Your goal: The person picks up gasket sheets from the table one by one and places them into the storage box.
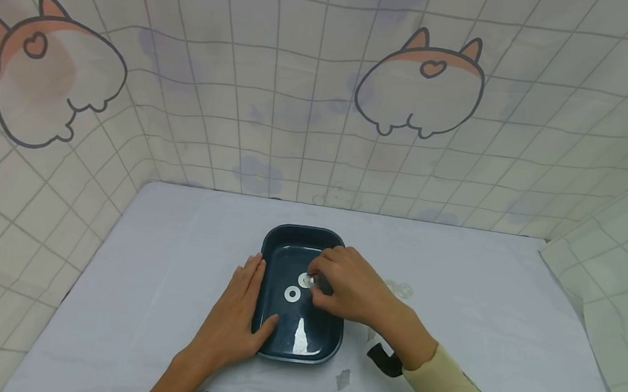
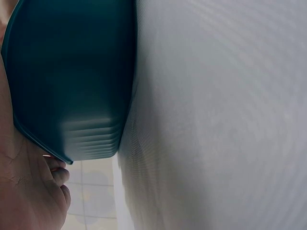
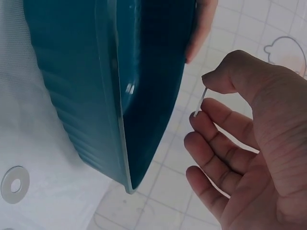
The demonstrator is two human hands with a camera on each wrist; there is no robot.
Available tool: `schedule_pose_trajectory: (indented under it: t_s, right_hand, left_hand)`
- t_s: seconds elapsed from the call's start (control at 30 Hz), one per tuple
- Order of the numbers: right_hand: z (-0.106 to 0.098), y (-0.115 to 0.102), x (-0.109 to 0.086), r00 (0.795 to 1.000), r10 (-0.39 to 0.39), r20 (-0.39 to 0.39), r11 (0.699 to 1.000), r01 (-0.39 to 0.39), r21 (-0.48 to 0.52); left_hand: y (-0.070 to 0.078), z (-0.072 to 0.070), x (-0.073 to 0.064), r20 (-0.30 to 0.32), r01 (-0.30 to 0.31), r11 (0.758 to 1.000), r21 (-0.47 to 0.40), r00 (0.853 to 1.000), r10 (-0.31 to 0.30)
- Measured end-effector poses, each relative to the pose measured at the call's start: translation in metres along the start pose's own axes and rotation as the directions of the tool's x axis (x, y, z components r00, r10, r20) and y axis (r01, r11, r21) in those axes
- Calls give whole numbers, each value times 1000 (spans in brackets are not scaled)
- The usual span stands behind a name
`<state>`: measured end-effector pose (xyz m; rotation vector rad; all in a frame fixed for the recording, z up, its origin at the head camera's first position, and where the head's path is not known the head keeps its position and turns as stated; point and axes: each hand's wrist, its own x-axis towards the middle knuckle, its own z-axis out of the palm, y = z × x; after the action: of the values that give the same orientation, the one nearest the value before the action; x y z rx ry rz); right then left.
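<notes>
A dark blue-green tray (image 1: 277,333) stands on the white-covered table. Inside it lie two flat white washers, the lower one (image 1: 292,293) in plain sight, the upper one (image 1: 304,280) partly hidden. Over the tray, my right hand (image 1: 348,286) pinches another washer between thumb and fingers; the right wrist view shows this washer (image 3: 201,101) edge-on, above the rim. My left hand (image 1: 231,321) rests along the tray's left side, fingers straight, thumb over the rim. From the left wrist, the palm (image 2: 29,187) shows against the tray's outer wall (image 2: 72,81).
Right of the tray, pale rings (image 1: 404,290) lie on the table, partly behind my right forearm; one washer (image 3: 15,184) shows up close in the right wrist view. A grey patch (image 1: 342,379) marks the cloth near the front. A tile-patterned curtain (image 1: 308,129) surrounds the table.
</notes>
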<state>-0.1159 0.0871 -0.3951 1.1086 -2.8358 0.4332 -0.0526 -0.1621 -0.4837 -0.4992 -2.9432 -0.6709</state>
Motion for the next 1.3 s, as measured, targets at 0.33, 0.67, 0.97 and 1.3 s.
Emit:
schedule_pose_trajectory:
  t_s: [0.33, 0.67, 0.97, 1.3]
  right_hand:
    - [-2, 2, -4, 1000, -8, 26, 1000, 8, -5]
    - [-1, 11, -14, 1000, 25, -9, 1000, -25, -6]
    - [-5, 16, -24, 996, 94, -14, 995, -93, 23]
    - [-6, 21, -33, 987, 158, -22, 987, -157, 47]
  left_hand:
    - [0, -1, 0, -2, -4, 1000, 8, 1000, 4]
    - [-1, 1, 0, -8, 1, 1000, 9, 1000, -1]
    - [1, 2, 1, -12, 4, 1000, 6, 1000, -4]
    - [1, 2, 1, -40, -4, 1000, 14, 999, 4]
